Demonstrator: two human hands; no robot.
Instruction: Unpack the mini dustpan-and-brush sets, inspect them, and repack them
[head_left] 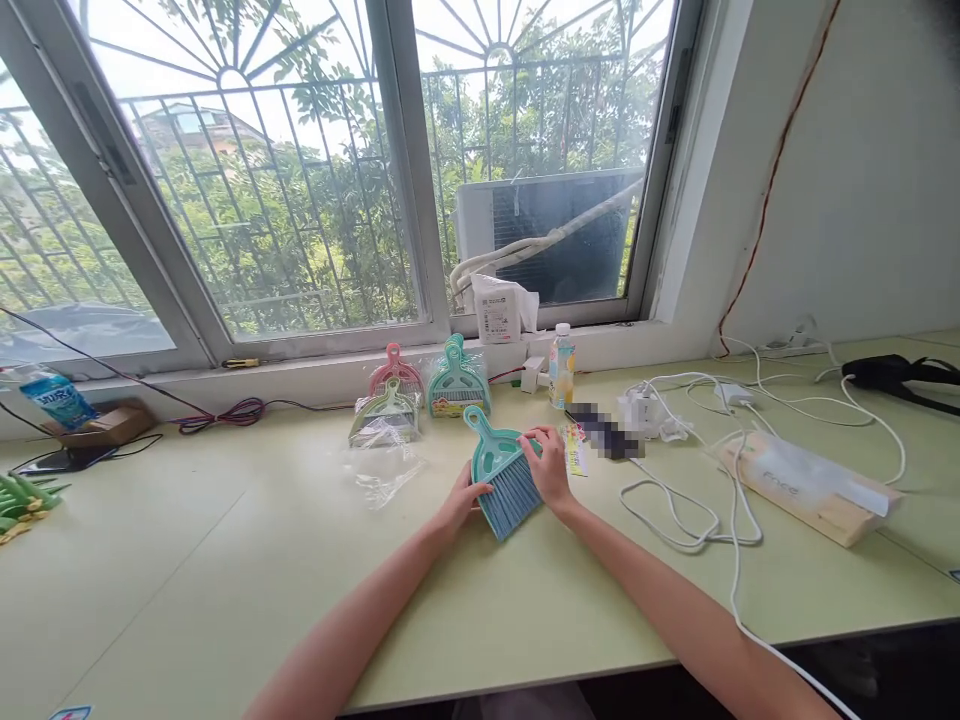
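Observation:
A teal hand brush with grey-blue bristles (511,498) lies against a matching teal dustpan (491,437), bristles toward me and the looped handle pointing away. Gripping the set by its left side is my left hand (459,500), thumb on top near the bristles. My right hand (550,465) closes on the upper right edge of the set, with fingertips on its face. Behind stand more brush-and-dustpan sets in clear wrap: a red one (395,368), a green one (386,415) and a teal one (458,380). Crumpled clear plastic (382,478) lies left of my hands.
A printed card (576,450), a drink bottle (562,368) and a pixelated dark object (604,432) lie to the right. White cables (690,540) and a tissue pack (810,485) occupy the table's right side. A cardboard box (105,425) sits far left, below the window.

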